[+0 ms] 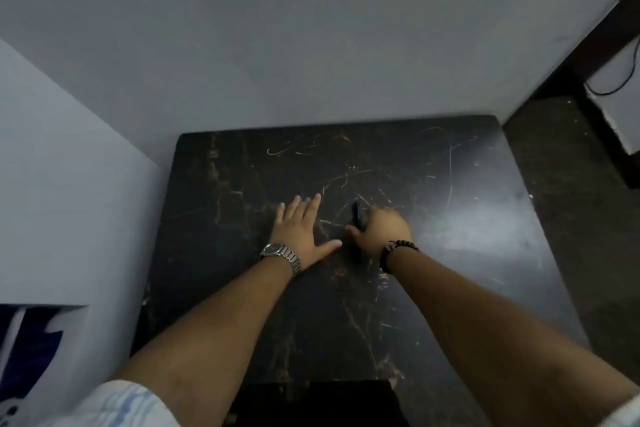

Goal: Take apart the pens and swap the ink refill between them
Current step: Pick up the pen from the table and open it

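Observation:
A dark pen (356, 213) lies near the middle of a black marble-patterned table (450, 218), pointing away from me. My right hand (379, 230) is curled around its near end, fingers closed on it; most of the pen is hidden under that hand. My left hand (301, 229) rests flat on the table a little to the left, fingers spread, holding nothing. A metal watch is on the left wrist and a bead bracelet on the right. I cannot tell whether more than one pen is under the right hand.
The table stands in a corner, with grey walls (311, 45) behind and on the left. Dark floor (561, 184) runs along the right side, where a white box (620, 104) with a black cable sits. A dark chair edge (346, 399) shows below.

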The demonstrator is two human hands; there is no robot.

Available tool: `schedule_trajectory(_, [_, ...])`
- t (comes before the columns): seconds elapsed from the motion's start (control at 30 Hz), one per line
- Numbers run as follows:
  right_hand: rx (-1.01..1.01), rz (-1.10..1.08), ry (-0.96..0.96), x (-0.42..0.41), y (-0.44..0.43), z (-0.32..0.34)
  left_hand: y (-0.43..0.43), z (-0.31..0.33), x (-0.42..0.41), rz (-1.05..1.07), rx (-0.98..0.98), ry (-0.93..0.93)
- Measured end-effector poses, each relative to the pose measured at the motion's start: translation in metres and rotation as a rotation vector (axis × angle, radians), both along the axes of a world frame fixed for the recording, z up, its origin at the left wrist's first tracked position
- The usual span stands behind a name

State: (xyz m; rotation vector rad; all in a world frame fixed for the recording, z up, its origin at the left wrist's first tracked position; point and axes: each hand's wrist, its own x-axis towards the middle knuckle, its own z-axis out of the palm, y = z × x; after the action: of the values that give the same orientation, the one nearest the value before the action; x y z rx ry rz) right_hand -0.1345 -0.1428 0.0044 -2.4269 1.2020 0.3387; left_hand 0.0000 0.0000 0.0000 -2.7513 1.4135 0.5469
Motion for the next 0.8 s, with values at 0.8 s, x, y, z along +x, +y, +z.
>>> schedule_trajectory(0.8, [0.164,-0.136,-0.237,0.004,0.027,-0.004,-0.036,-0.007,-0.014,0.638,-0.536,0.943])
